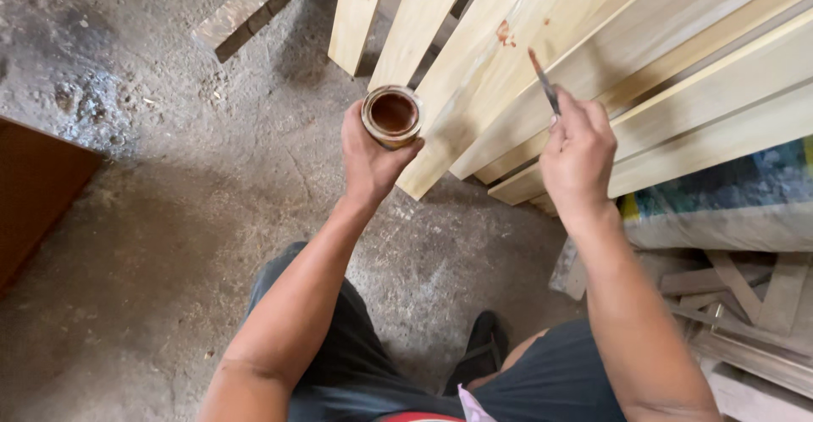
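Both hands grip: left hand fingers around a tin, right hand fingers hiding a brush handle.

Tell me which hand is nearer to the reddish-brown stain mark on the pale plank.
Right. The right hand holds a thin brush whose tip lies just right of the stain mark. The left hand sits lower left, gripping the open jar.

The left hand grips a small open jar of reddish-brown stain. The right hand pinches a thin brush, its stained tip against pale wooden planks leaning over the dusty concrete floor.
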